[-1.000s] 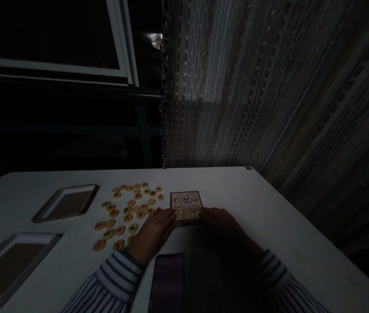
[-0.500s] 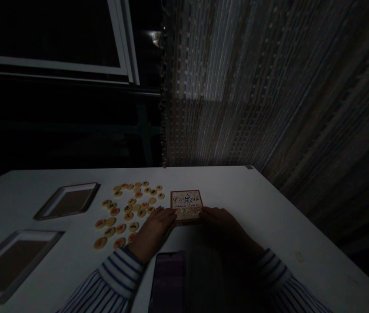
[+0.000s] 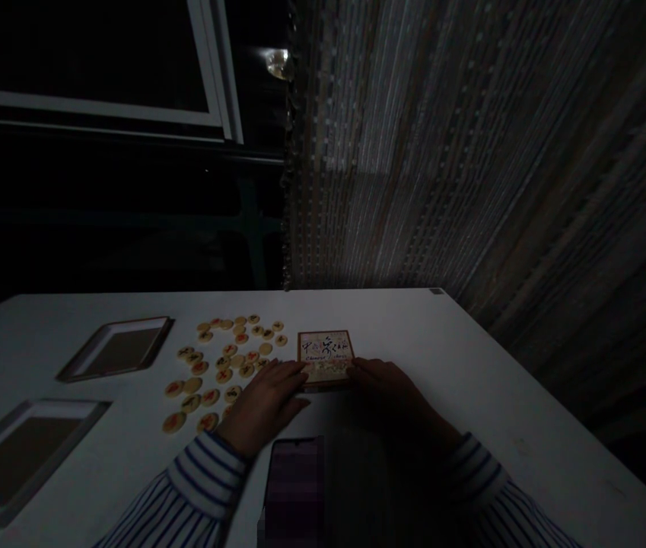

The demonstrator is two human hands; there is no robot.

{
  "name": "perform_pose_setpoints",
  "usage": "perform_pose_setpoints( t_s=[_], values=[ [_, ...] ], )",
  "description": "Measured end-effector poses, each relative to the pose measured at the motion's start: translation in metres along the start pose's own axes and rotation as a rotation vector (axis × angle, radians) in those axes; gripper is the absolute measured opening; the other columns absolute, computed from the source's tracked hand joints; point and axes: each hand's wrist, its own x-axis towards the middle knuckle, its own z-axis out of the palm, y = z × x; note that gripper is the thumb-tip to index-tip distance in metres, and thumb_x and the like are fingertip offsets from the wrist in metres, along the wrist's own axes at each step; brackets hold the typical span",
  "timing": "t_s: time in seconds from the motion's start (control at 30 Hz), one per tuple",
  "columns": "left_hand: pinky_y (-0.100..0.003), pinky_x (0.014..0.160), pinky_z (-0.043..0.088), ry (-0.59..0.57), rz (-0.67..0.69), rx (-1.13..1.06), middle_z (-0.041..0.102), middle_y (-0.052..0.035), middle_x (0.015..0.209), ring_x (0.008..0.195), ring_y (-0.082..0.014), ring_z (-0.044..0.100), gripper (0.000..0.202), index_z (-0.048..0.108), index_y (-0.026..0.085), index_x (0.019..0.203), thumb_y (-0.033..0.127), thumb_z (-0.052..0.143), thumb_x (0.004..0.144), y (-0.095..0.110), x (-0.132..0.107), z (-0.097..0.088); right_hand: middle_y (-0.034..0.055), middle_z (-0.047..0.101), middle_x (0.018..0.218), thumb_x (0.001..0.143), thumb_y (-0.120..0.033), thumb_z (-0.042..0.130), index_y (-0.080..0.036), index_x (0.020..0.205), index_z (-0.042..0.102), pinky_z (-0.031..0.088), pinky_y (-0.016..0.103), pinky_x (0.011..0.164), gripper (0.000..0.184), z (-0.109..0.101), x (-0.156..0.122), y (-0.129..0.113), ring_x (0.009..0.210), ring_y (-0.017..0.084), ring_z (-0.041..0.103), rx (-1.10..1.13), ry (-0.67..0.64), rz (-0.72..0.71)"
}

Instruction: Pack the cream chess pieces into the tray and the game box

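A small square Chinese chess box (image 3: pixel 327 348), with a printed lid, lies on the white table in the middle of the head view. My left hand (image 3: pixel 268 397) reaches its lower left corner; the fingers are stretched out with tips touching the edge, and the thumb sticks out apart below. At the lower right corner, my right hand (image 3: pixel 388 390) has its fingertips over the edge. Its thumb is lost in dark shadow. Round wooden chess pieces (image 3: pixel 224 376), several with red or black characters, are scattered left of the box, some partly behind my left hand.
Two shallow trays or lids stand at the left, a farther one (image 3: pixel 154 323) and a nearer one (image 3: pixel 86 411). A dark phone (image 3: pixel 295 487) lies between my forearms. Beyond the table (image 3: pixel 414 327) hangs a woven curtain (image 3: pixel 380 190). The scene is dim.
My left thumb has spread away from the fingers and the box. The right hand stays at the box's corner. The whole view has shifted slightly.
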Motion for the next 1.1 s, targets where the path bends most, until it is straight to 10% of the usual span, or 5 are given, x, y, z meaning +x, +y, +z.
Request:
perform_pose_setpoints(
  t_s=[0.73,1.1],
  values=[
    [-0.056,0.102,0.017,-0.283,0.029,-0.16,0.023,-0.0105,0.142,0.13,-0.03,0.018,0.092,0.025,0.026,0.133,0.062,0.06,0.056,0.018,-0.007,-0.026,0.0126,0.055,0.114,0.086,-0.022,0.041,-0.016,0.115,0.046,0.042,0.034,0.072,0.031,-0.002,0.0,0.001,0.09,0.02,0.053,0.002,0.079,-0.038],
    [-0.044,0.101,0.032,-0.069,-0.054,-0.026,0.045,-0.0087,0.129,0.12,-0.0202,0.039,0.042,0.043,0.019,0.122,0.039,0.035,0.086,0.005,-0.006,-0.008,0.0123,0.056,0.112,0.086,-0.021,0.041,-0.016,0.11,0.05,0.041,0.033,0.07,0.026,-0.008,0.002,-0.003,0.09,0.019,0.053,0.016,0.033,-0.032]
  ],
)
